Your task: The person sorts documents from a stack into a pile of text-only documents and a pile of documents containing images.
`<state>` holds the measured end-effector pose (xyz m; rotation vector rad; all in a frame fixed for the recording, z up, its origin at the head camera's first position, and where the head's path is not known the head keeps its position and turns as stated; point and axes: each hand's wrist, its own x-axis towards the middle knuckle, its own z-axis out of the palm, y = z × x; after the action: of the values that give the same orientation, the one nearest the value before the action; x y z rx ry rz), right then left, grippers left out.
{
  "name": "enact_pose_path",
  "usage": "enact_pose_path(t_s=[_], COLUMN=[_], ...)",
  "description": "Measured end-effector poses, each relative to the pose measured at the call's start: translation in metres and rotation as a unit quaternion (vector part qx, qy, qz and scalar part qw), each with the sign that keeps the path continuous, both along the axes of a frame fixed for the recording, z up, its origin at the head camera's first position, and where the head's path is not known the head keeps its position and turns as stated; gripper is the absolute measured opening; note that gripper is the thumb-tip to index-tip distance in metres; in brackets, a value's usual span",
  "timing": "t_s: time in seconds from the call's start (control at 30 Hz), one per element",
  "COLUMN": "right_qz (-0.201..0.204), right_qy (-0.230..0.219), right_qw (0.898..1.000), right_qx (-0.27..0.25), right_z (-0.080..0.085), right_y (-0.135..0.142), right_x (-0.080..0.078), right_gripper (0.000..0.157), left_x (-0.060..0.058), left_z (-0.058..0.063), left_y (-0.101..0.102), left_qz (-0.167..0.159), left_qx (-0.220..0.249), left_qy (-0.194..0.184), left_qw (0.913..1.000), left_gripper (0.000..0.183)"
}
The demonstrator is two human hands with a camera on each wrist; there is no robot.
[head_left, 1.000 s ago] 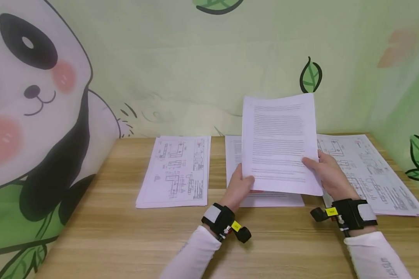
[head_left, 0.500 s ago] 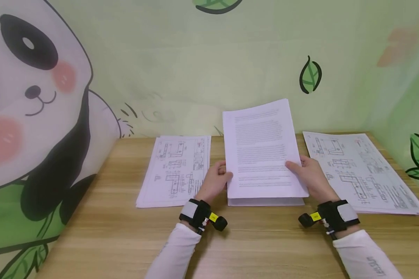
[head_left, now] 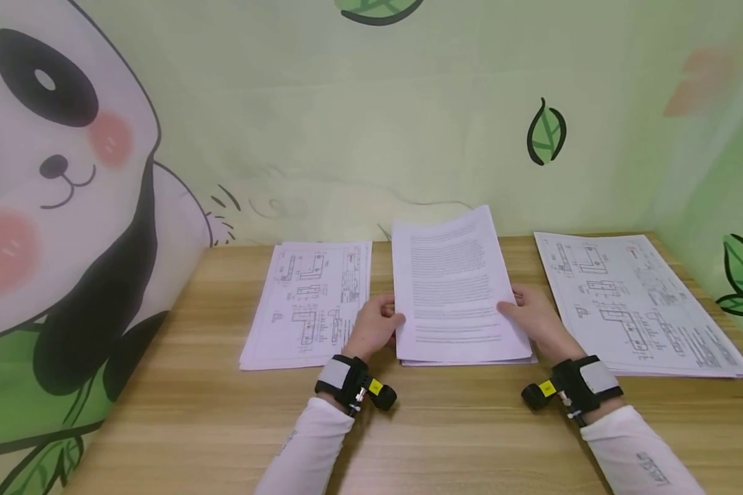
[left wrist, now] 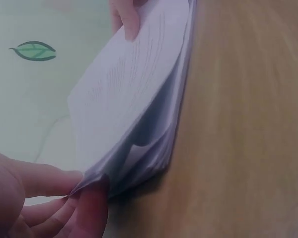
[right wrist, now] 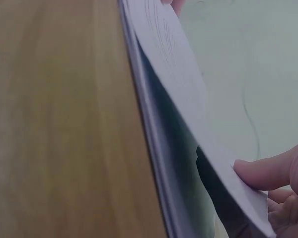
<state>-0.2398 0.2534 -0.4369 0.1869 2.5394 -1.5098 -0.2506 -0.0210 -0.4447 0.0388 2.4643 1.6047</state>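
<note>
A printed text sheaf of paper (head_left: 448, 289) is held by its two side edges, low over the middle stack of paper (head_left: 529, 360). My left hand (head_left: 373, 324) pinches its left edge, thumb on top and fingers beneath; the left wrist view shows that pinch at the paper's corner (left wrist: 97, 171). On the opposite edge my right hand (head_left: 537, 322) grips with the thumb on the printed face. In the right wrist view a dark gap separates the lifted paper (right wrist: 188, 104) from the stack (right wrist: 154, 129) below. Most of the middle stack is hidden.
To the left lies a stack of technical drawings (head_left: 309, 309), close beside my left hand. Another stack of drawings (head_left: 638, 309) lies at the right, turned at an angle. A patterned cloth backdrop (head_left: 285, 124) rises behind the wooden table (head_left: 223, 426).
Both hands have carried the printed sheaf leftward from the right side and lowered it over the middle stack. The right drawing stack, partly covered before, now shows fully.
</note>
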Motion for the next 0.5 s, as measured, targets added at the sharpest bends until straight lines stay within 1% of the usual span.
enact_pose_path(t_s=[0.1, 0.2, 0.37, 0.5], right_qz=[-0.007, -0.016, -0.029, -0.032], right_qy=[-0.004, -0.004, 0.021, 0.038], right_qw=[1.0, 0.999, 0.997, 0.994], right_qx=[0.014, 0.031, 0.074, 0.098], right_z=[-0.002, -0.003, -0.004, -0.003], right_y=[0.0, 0.001, 0.007, 0.011], right_x=[-0.001, -0.002, -0.003, -0.003], right_gripper=[0.056, 0.056, 0.053, 0.051], left_x=[0.0, 0.002, 0.003, 0.002], left_z=[0.0, 0.0, -0.001, -0.002], left_y=[0.0, 0.0, 0.0, 0.001], left_qz=[-0.008, -0.006, 0.009, 0.011], left_qx=[-0.017, -0.03, -0.036, -0.038], left_qy=[-0.01, -0.017, -0.017, -0.014], left_qw=[0.9998, 0.9994, 0.9992, 0.9991], left_gripper=[0.047, 0.05, 0.049, 0.046])
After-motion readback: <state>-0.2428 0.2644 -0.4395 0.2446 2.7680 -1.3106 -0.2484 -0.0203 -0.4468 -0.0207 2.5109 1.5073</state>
